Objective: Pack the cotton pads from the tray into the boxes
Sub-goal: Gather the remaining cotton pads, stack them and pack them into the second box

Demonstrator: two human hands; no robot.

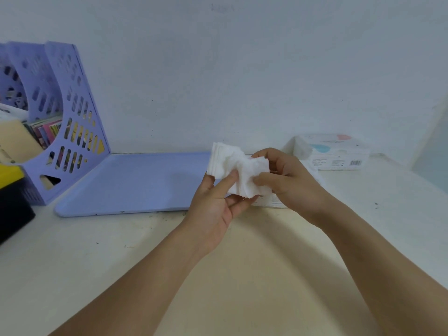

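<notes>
At the centre of the head view, both hands hold one stack of white cotton pads (238,169) in the air, above the right end of the blue tray (135,183). The left hand (215,202) grips the stack from below, its thumb pressed on the front face and its fingers curled behind. The right hand (283,178) pinches the stack's right side, thumb and fingers closed on the bunched, crumpled edges. The pads look uneven and fanned, not squared up.

Left of the hands, the tray lies flat on the desk (218,275), and every part of it that shows is bare; its right end is hidden behind the hands, so I cannot tell whether any pads remain there. Under the hands, a white box (271,202) peeks out at the tray's right edge; whether it is open or filled cannot be made out. At the right of the frame, by the wall, a second box (339,151) with pink and blue marks stands with its top seemingly shut, which suggests it may be packed already.

By my judgement the task is far along: this stack is probably among the last, and what remains is to straighten it and seat it in the near box.

At the upper left, a lilac file rack (60,112) holds papers.
</notes>
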